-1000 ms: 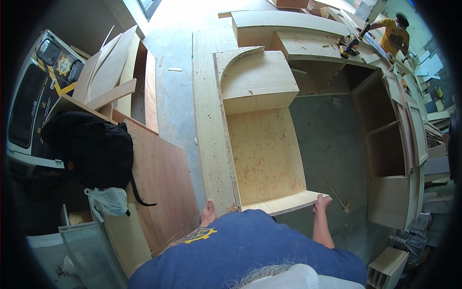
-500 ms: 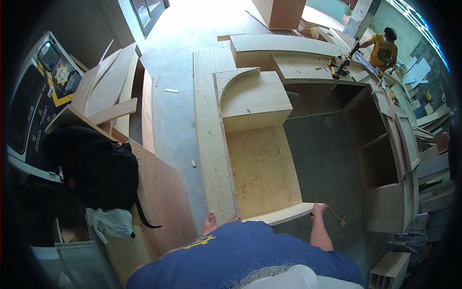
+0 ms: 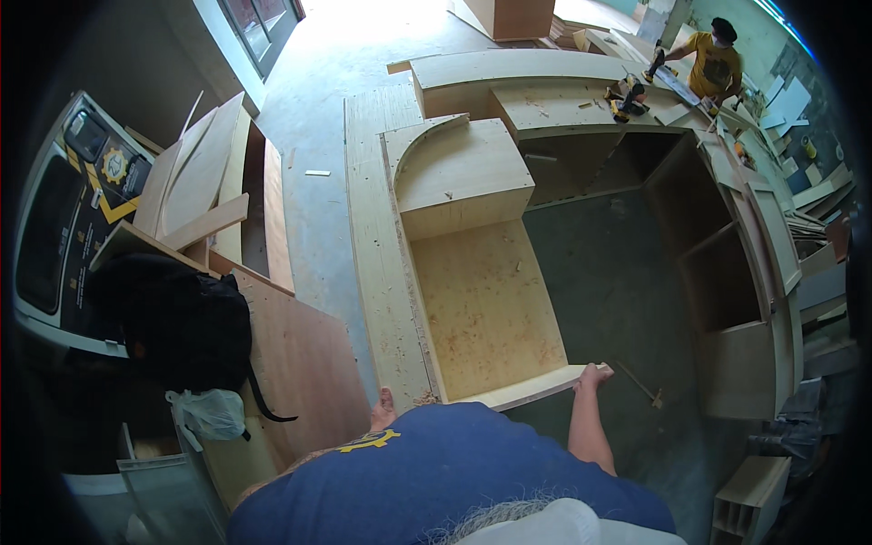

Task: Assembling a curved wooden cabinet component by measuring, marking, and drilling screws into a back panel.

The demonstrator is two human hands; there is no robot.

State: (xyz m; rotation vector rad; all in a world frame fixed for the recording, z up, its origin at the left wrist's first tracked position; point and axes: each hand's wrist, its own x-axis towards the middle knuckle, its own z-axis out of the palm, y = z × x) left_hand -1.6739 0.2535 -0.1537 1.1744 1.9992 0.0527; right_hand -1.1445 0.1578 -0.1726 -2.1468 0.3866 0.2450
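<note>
In front of me lies a large pale plywood cabinet frame with a long board point(image 3: 368, 254) on its left and a wide recessed panel point(image 3: 490, 300). My left hand point(image 3: 383, 411) is at the near end of the long board, fingers against its outer edge; my body partly hides this hand. On the right, my right hand point(image 3: 593, 375) is closed around the end of the narrow near rail point(image 3: 522, 391). A raised box section point(image 3: 468, 182) with a curved strip on it stands beyond the recess. Wood shavings are scattered over the panel and board.
A hammer point(image 3: 641, 385) lies on the floor right of the rail. Open cabinet compartments point(image 3: 722, 286) stand at the right. A cordless drill point(image 3: 627, 98) sits on the far section, near a co-worker point(image 3: 713, 65) in yellow. To the left are a black backpack point(image 3: 173, 309) and plywood sheets point(image 3: 304, 354).
The whole view has shifted, so the cabinet appears slightly higher and further left. Both my hands keep their places on the wood.
</note>
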